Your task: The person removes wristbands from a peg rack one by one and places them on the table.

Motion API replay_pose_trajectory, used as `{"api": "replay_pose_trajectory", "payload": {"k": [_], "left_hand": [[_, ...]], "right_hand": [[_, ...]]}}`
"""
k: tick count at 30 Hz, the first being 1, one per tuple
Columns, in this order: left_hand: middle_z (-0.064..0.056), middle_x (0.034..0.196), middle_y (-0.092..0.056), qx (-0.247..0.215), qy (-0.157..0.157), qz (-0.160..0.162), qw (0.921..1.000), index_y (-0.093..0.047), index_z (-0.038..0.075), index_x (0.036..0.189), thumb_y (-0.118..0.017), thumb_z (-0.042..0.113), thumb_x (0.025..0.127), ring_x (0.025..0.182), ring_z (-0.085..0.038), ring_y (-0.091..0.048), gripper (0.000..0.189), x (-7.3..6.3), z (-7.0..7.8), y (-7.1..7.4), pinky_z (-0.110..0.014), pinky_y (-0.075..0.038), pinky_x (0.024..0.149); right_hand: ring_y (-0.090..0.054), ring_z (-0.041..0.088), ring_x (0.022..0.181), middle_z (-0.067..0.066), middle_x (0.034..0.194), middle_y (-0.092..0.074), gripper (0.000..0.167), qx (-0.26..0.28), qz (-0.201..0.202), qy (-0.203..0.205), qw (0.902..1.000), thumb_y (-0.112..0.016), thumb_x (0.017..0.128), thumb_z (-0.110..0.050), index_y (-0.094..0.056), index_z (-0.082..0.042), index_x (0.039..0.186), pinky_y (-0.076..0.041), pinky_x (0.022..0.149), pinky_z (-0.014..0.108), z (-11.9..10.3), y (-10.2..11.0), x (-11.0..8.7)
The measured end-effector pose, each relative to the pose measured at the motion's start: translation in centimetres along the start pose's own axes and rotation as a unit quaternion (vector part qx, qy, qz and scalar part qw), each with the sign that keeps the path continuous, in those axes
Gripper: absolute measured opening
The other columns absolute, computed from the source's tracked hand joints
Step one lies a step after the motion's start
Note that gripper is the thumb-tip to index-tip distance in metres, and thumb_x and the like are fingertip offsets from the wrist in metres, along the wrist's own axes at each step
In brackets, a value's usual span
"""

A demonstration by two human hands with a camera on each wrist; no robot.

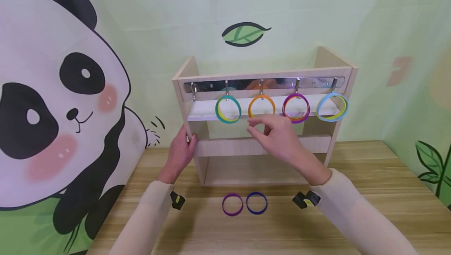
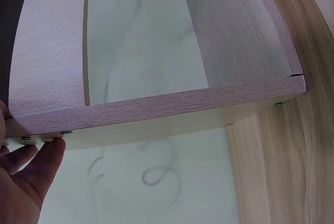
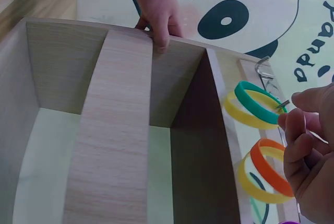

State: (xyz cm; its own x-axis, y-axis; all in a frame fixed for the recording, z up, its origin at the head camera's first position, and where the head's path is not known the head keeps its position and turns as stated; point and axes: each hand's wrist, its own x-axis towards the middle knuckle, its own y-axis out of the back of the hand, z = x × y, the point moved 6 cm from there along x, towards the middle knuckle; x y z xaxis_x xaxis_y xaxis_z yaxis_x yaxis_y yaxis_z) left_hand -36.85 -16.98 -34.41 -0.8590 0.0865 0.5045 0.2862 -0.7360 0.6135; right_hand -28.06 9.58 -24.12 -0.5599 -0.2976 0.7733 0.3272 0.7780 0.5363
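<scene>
My left hand (image 1: 182, 150) grips the left side panel of a pale wooden shelf (image 1: 230, 146), thumb at its front edge. In front of the shelf, my right hand (image 1: 278, 135) has bent fingers, with thumb and forefinger tips close together and no band between them. Pairs of silicone wristbands hang from the hooks: a teal band (image 1: 217, 116) with a yellow one, an orange band (image 1: 249, 108) with a yellow one, a purple band (image 1: 308, 111) with a reddish one, and a light blue band (image 1: 318, 110) with a yellow one. The right fingertips are just below the orange pair.
A metal hook rail (image 1: 243, 85) runs across the shelf's top front; its leftmost hook (image 1: 193, 91) carries no band. On the wooden table (image 1: 373, 192) before the shelf lie a purple wristband (image 1: 223, 207) and a dark blue wristband (image 1: 248, 207). A panda-printed cloth (image 1: 148, 20) hangs behind.
</scene>
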Motion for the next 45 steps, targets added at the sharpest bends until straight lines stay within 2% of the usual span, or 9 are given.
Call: {"api": "replay_pose_trajectory", "payload": {"k": [6, 14, 21, 29, 34, 40, 45], "left_hand": [[-0.019, 0.127, -0.052, 0.0, -0.002, 0.002, 1.0, -0.038, 0.004, 0.135, -0.045, 0.016, 0.096, 0.109, -0.032, -0.056, 0.041, -0.1, 0.0, 0.0, -0.045, -0.055, 0.079], [-0.02, 0.124, -0.053, 0.007, -0.005, 0.01, 0.9999, -0.04, 0.003, 0.133, -0.045, 0.016, 0.095, 0.106, -0.032, -0.057, 0.04, -0.1, 0.1, 0.1, -0.046, -0.055, 0.078], [-0.02, 0.124, -0.053, 0.003, -0.004, 0.006, 1.0, -0.039, 0.004, 0.134, -0.045, 0.017, 0.096, 0.106, -0.033, -0.057, 0.041, -0.1, 0.2, 0.1, -0.046, -0.055, 0.078], [-0.02, 0.119, -0.057, 0.019, -0.009, 0.02, 0.9996, -0.044, 0.002, 0.128, -0.047, 0.015, 0.094, 0.1, -0.031, -0.06, 0.036, -0.1, 0.2, 0.2, -0.046, -0.056, 0.074], [-0.02, 0.12, -0.056, 0.019, -0.005, 0.017, 0.9997, -0.042, 0.002, 0.129, -0.046, 0.016, 0.095, 0.102, -0.032, -0.059, 0.037, -0.1, 0.2, 0.2, -0.046, -0.055, 0.076], [-0.019, 0.123, -0.054, 0.019, 0.002, 0.006, 0.9998, -0.041, 0.003, 0.131, -0.044, 0.019, 0.096, 0.104, -0.032, -0.059, 0.038, -0.2, 0.2, 0.1, -0.046, -0.055, 0.078], [-0.019, 0.124, -0.054, 0.019, -0.005, 0.009, 0.9998, -0.041, 0.003, 0.13, -0.044, 0.019, 0.096, 0.104, -0.032, -0.059, 0.038, -0.1, 0.1, 0.1, -0.047, -0.055, 0.078]], "right_hand": [[-0.051, 0.009, 0.054, 0.005, 0.093, -0.071, 0.021, -0.011, -0.006, -0.019, 0.9997, -0.075, 0.08, -0.015, -0.072, -0.004, 0.098, -0.044, 0.047, 0.022, -0.2, -0.1, 1.1], [-0.057, 0.015, 0.062, 0.006, 0.091, -0.071, 0.027, -0.053, 0.012, -0.027, 0.9982, -0.074, 0.082, -0.019, -0.071, -0.003, 0.104, -0.047, 0.054, 0.024, -0.7, -0.1, 2.8], [-0.06, 0.023, 0.078, 0.009, 0.095, -0.069, 0.029, -0.077, 0.016, -0.038, 0.9962, -0.074, 0.082, -0.02, -0.07, -0.003, 0.105, -0.048, 0.061, 0.027, -1.0, -0.6, 3.6], [-0.063, 0.024, 0.093, 0.01, 0.1, -0.069, 0.031, -0.107, 0.011, -0.033, 0.9936, -0.073, 0.083, -0.02, -0.069, -0.003, 0.107, -0.052, 0.078, 0.034, -0.8, -1.2, 3.9], [-0.062, 0.024, 0.09, 0.008, 0.098, -0.069, 0.033, -0.1, 0.007, -0.039, 0.9942, -0.073, 0.083, -0.021, -0.068, -0.006, 0.111, -0.051, 0.075, 0.032, -0.8, -1.6, 4.3], [-0.06, 0.023, 0.079, 0.008, 0.092, -0.069, 0.033, -0.088, 0.019, -0.045, 0.9949, -0.075, 0.081, -0.02, -0.069, -0.005, 0.109, -0.047, 0.068, 0.032, -0.7, -1.9, 4.7], [-0.062, 0.024, 0.081, 0.008, 0.091, -0.069, 0.033, -0.094, 0.031, -0.032, 0.9946, -0.076, 0.08, -0.017, -0.069, -0.005, 0.11, -0.048, 0.074, 0.037, -0.7, -2.1, 4.9]]}}
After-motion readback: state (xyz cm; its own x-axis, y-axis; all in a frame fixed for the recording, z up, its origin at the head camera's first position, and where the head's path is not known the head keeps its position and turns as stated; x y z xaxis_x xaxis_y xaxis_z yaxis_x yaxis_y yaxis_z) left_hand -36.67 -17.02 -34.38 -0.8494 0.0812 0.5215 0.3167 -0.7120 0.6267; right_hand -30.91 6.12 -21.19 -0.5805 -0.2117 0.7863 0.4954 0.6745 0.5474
